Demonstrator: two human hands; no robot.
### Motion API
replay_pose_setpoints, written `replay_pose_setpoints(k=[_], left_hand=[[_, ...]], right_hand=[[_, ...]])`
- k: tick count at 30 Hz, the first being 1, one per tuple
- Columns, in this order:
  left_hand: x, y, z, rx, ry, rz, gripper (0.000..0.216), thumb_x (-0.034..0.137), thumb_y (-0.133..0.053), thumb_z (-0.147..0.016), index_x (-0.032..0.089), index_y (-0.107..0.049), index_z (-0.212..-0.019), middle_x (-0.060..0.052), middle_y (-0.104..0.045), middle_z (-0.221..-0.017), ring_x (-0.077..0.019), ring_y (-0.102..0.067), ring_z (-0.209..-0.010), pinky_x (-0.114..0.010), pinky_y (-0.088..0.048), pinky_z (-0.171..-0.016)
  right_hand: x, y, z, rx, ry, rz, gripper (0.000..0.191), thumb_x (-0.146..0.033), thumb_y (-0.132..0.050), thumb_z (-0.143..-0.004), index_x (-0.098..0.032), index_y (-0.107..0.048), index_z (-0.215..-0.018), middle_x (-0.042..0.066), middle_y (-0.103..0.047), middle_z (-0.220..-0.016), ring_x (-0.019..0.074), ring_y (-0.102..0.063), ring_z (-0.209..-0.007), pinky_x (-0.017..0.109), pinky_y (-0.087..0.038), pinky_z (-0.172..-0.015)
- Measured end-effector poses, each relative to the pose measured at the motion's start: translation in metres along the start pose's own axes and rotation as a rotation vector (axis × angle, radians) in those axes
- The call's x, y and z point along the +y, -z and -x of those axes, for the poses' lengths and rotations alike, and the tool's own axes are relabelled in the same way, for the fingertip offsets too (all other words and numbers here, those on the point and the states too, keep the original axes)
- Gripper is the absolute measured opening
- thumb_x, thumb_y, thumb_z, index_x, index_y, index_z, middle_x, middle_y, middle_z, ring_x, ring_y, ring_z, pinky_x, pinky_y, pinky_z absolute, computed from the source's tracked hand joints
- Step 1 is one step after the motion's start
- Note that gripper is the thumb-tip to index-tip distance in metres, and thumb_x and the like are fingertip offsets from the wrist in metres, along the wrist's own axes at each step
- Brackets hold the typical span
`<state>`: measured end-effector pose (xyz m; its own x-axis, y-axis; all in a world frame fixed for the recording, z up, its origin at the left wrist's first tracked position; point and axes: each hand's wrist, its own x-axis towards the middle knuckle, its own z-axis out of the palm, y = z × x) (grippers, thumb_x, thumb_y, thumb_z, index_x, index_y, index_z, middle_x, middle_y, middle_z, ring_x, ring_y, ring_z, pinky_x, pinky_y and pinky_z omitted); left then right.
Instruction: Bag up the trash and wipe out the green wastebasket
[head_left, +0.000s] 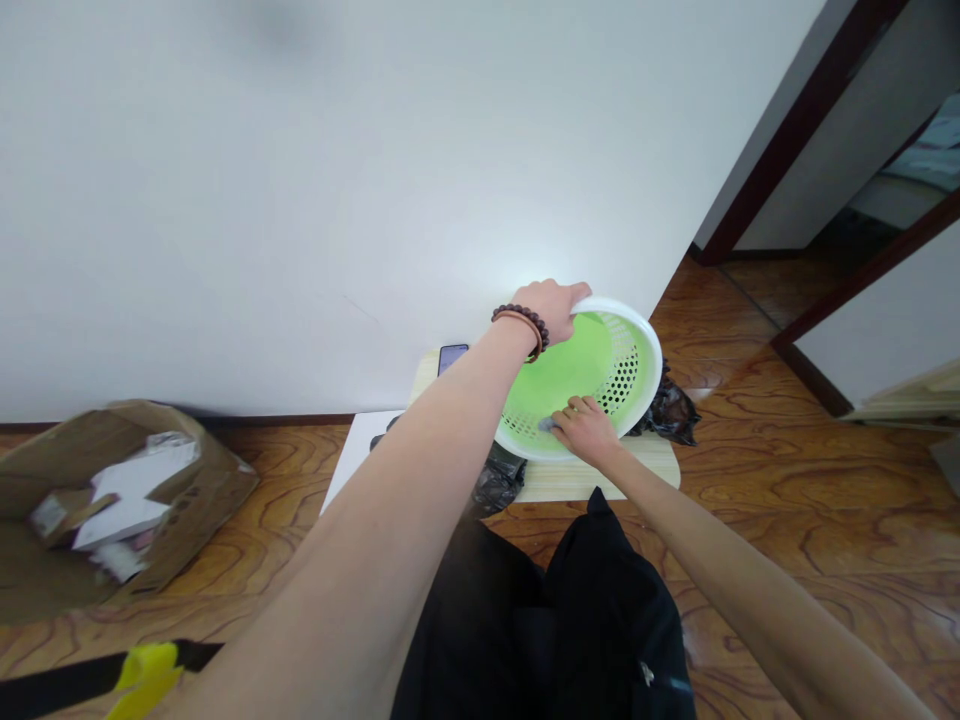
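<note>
**Green basket [576,358] gripped at its white rim over a low desk [559,486]**

The basket is held tilted, its open side facing the wearer, above the pale desk by the wall [300,200]; whether the desk is touched by its underside cannot be told. The upper left of the rim is grasped by the left hand [550,306], above whose wrist a beaded bracelet [534,322] is worn. A small grey wad [547,424] is pinched in the curled fingers of the right hand [586,430] and is set against the perforated lower side of the basket's inside.

Black plastic is seen on either side of the basket: one bag [499,484] at the lower left, another [673,408] at the right. Near the wall, a phone [452,355] is laid on the desk, partly covered by the left forearm; its lit screen is too small to be read. Farther left, white pieces [124,500] are contained in an open carton [217,478] on the wood-patterned floor [750,440]; the dark marks on its side are too blurred to be made out. At the lower left, a yellow piece [150,672] is carried on a black strap [60,685].
</note>
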<state>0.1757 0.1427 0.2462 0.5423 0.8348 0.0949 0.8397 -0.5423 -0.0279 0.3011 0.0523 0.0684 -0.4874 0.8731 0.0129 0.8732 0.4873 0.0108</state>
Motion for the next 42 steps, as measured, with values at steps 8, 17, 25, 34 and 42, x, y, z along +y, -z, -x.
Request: replay_pose_setpoints(k=[8,17,25,34,42], left_hand=[[0.0,-0.001,0.0,-0.018,0.011,0.003,0.039,0.033,-0.04,-0.082,0.03,-0.047,-0.12,-0.008,-0.061,-0.097,-0.0239,-0.058,-0.087,-0.034,-0.043,-0.072],[0.001,0.0,-0.001,-0.021,0.012,-0.013,0.037,0.033,-0.041,-0.082,0.031,-0.047,-0.119,-0.007,-0.062,-0.095,-0.0235,-0.059,-0.085,-0.033,-0.043,-0.07],[0.0,-0.001,0.0,-0.024,0.02,0.006,0.037,0.033,-0.041,-0.082,0.029,-0.047,-0.119,-0.008,-0.062,-0.096,-0.0236,-0.058,-0.087,-0.034,-0.042,-0.073],[0.006,0.001,-0.002,-0.027,0.039,0.035,0.04,0.03,-0.043,-0.081,0.029,-0.046,-0.121,-0.007,-0.061,-0.099,-0.0231,-0.057,-0.089,-0.033,-0.043,-0.074],[0.001,0.002,0.003,-0.026,0.024,-0.031,0.038,0.031,-0.041,-0.081,0.031,-0.047,-0.119,-0.007,-0.062,-0.094,-0.0229,-0.058,-0.085,-0.033,-0.043,-0.071]], right_hand=[[-0.015,0.001,-0.005,-0.049,0.049,0.031,0.028,-0.01,-0.036,-0.087,-0.015,-0.062,-0.098,0.013,-0.056,-0.102,0.0228,-0.047,-0.096,0.033,-0.035,-0.078],[0.008,0.008,-0.008,-0.05,-0.065,-0.022,0.024,-0.016,-0.042,-0.087,-0.016,-0.058,-0.105,0.01,-0.053,-0.099,0.019,-0.051,-0.086,0.028,-0.037,-0.074],[0.041,-0.002,-0.002,0.135,-0.194,0.174,0.026,-0.01,-0.04,-0.085,-0.009,-0.066,-0.088,0.017,-0.054,-0.097,0.0272,-0.041,-0.098,0.038,-0.031,-0.085],[-0.013,-0.022,-0.007,0.003,-0.353,-0.081,0.028,-0.009,-0.04,-0.084,-0.011,-0.062,-0.101,0.013,-0.057,-0.095,0.0224,-0.048,-0.093,0.029,-0.037,-0.077],[-0.038,-0.023,-0.003,0.065,-0.203,-0.321,0.029,-0.019,-0.045,-0.087,-0.02,-0.06,-0.111,0.006,-0.057,-0.093,0.0167,-0.05,-0.091,0.024,-0.036,-0.084]])
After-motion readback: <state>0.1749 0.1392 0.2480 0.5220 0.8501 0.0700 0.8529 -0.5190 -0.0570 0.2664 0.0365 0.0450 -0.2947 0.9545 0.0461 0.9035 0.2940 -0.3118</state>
